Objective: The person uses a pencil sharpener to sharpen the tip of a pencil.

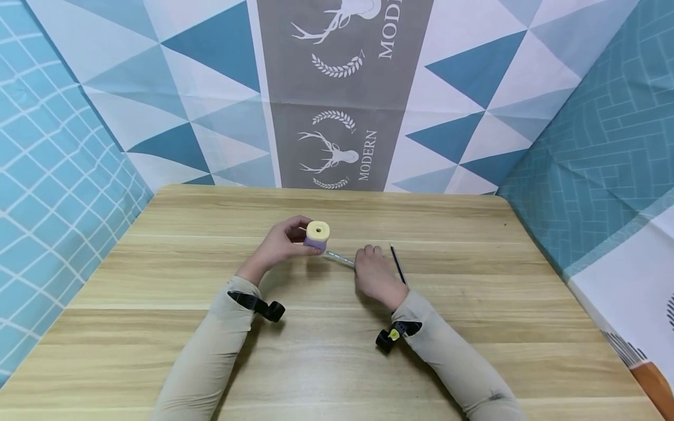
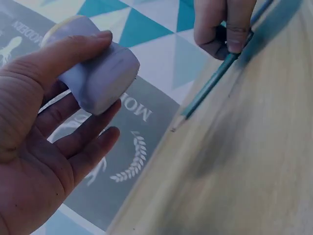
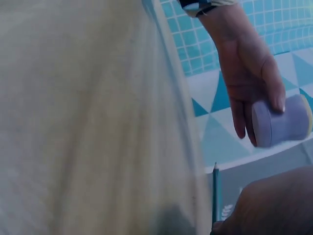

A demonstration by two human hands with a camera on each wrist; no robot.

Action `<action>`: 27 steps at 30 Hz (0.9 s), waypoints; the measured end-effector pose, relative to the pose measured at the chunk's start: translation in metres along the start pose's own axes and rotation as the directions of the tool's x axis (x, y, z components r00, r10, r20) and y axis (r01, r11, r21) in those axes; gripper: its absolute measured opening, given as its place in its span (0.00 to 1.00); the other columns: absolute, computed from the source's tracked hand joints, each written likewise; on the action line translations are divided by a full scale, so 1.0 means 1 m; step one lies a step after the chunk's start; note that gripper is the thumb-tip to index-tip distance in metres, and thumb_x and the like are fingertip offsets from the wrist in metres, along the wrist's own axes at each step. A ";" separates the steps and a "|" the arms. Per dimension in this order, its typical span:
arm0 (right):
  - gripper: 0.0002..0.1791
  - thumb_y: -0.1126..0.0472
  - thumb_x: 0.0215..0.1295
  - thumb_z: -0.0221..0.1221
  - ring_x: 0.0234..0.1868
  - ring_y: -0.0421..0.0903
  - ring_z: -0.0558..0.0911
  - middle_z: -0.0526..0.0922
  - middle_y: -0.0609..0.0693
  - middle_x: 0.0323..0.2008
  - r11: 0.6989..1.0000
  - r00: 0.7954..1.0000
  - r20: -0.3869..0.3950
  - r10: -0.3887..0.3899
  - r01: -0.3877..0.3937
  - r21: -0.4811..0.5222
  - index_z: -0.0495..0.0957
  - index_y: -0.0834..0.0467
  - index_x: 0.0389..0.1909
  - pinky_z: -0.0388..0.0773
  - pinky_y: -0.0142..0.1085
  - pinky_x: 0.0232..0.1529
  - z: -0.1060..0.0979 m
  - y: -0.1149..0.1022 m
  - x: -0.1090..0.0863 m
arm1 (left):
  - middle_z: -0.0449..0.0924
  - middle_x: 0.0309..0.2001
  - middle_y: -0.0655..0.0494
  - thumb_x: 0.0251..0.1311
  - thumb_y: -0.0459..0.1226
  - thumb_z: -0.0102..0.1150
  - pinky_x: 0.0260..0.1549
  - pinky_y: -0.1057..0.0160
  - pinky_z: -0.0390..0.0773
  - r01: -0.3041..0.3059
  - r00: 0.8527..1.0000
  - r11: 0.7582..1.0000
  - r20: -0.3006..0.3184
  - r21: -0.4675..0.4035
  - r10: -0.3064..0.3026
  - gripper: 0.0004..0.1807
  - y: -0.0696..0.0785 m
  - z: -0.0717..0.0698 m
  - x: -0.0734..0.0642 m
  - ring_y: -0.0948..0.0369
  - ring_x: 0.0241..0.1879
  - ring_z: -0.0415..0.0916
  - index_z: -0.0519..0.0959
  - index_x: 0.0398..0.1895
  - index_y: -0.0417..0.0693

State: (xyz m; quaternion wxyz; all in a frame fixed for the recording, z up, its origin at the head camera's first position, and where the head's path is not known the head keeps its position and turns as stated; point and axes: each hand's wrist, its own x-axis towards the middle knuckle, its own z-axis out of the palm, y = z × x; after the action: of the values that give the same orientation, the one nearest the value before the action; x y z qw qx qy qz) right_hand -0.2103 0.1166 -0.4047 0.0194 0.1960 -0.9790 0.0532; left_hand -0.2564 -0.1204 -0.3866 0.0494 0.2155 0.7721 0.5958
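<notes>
Sleeves (image 1: 202, 356): reaching up from the lower edge of the head view, pale beige, bearing black wrist cameras (image 1: 272, 311) near the cuffs.
Waisted block (image 1: 317, 237): showing a lavender body and a cream top, squarish with rounded corners, with a small dark hole in the middle.
Teal pencil (image 2: 209, 85): tapering to a sharpened tip; looking paler, almost silvery, in the head view.
Left hand (image 1: 278, 242): gripping the block just left of centre in the head frame, pressing with the thumb on one side and the fingers on the other, holding it above the wood-grained tabletop (image 1: 316, 362) with the cream top facing up.
Right hand (image 1: 376, 275): pinching the pencil right of centre in the head frame, pointing its tip leftward at the block.
Dark pencil (image 1: 398, 265): slanting beside the right hand in the head frame, partly hiding behind the wrist.
Left wrist view: revealing a gap between block and pencil tip, seemingly almost meeting in the head view; also showing the left palm.
Right wrist view: placing the block sideways at the right edge, with only a sliver of cream rim showing; hiding most of the right hand's fingers at lower right.
</notes>
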 end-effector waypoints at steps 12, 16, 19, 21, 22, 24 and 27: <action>0.06 0.70 0.75 0.46 0.28 0.49 0.72 0.75 0.55 0.28 0.895 0.994 -0.104 -0.037 0.079 0.438 0.70 0.69 0.43 0.74 0.41 0.29 -0.043 0.037 0.000 | 0.83 0.45 0.58 0.48 0.19 0.64 0.42 0.66 0.82 -0.119 0.990 0.955 -0.110 -0.272 0.092 0.26 0.031 -0.003 -0.010 0.60 0.44 0.78 0.79 0.52 0.42; 0.06 0.70 0.77 0.46 0.27 0.47 0.68 0.72 0.54 0.30 0.831 0.983 -0.166 -0.078 0.157 0.534 0.70 0.68 0.45 0.68 0.39 0.28 -0.054 0.048 -0.004 | 0.82 0.42 0.63 0.51 0.19 0.59 0.42 0.67 0.81 -0.138 0.986 0.909 -0.142 -0.394 0.088 0.25 0.034 -0.003 -0.012 0.62 0.45 0.76 0.83 0.43 0.59; 0.07 0.69 0.77 0.45 0.27 0.46 0.67 0.71 0.55 0.31 0.809 0.976 -0.204 -0.079 0.182 0.559 0.70 0.67 0.47 0.67 0.39 0.27 -0.060 0.054 -0.008 | 0.81 0.42 0.60 0.52 0.21 0.58 0.42 0.66 0.81 -0.135 0.987 0.878 -0.143 -0.459 0.078 0.24 0.037 -0.003 -0.013 0.62 0.44 0.77 0.84 0.40 0.63; 0.07 0.69 0.77 0.45 0.27 0.46 0.67 0.71 0.55 0.32 0.807 0.969 -0.235 -0.080 0.201 0.555 0.69 0.67 0.48 0.66 0.39 0.28 -0.063 0.057 -0.010 | 0.79 0.43 0.57 0.53 0.21 0.57 0.40 0.65 0.82 -0.131 0.989 0.856 -0.124 -0.500 0.078 0.24 0.038 -0.004 -0.014 0.61 0.41 0.80 0.85 0.40 0.61; 0.07 0.69 0.77 0.45 0.27 0.46 0.67 0.72 0.55 0.32 0.807 0.965 -0.250 -0.080 0.210 0.551 0.69 0.67 0.48 0.67 0.39 0.28 -0.064 0.058 -0.012 | 0.78 0.43 0.55 0.54 0.21 0.56 0.39 0.65 0.83 -0.129 0.990 0.847 -0.116 -0.516 0.081 0.24 0.038 -0.004 -0.014 0.60 0.40 0.81 0.85 0.40 0.61; 0.06 0.69 0.77 0.46 0.28 0.46 0.68 0.72 0.56 0.33 0.812 0.956 -0.281 -0.087 0.231 0.536 0.69 0.67 0.48 0.68 0.40 0.29 -0.067 0.059 -0.014 | 0.77 0.44 0.52 0.54 0.19 0.53 0.36 0.64 0.85 -0.126 0.991 0.832 -0.095 -0.541 0.089 0.25 0.038 -0.003 -0.014 0.57 0.36 0.84 0.85 0.40 0.61; 0.06 0.69 0.77 0.46 0.30 0.47 0.69 0.73 0.56 0.35 0.826 0.942 -0.319 -0.107 0.263 0.499 0.69 0.67 0.48 0.68 0.40 0.30 -0.069 0.061 -0.018 | 0.76 0.45 0.50 0.54 0.19 0.50 0.33 0.64 0.85 -0.110 0.994 0.829 -0.063 -0.548 0.091 0.27 0.038 -0.002 -0.014 0.55 0.34 0.85 0.85 0.40 0.61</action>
State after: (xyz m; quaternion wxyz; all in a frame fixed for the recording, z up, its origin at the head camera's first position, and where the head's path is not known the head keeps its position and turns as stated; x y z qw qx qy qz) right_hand -0.2156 0.1869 -0.3428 0.1060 0.2792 -0.8884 0.3485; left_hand -0.2341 -0.1201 -0.3526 0.0646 0.2222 0.5563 0.7981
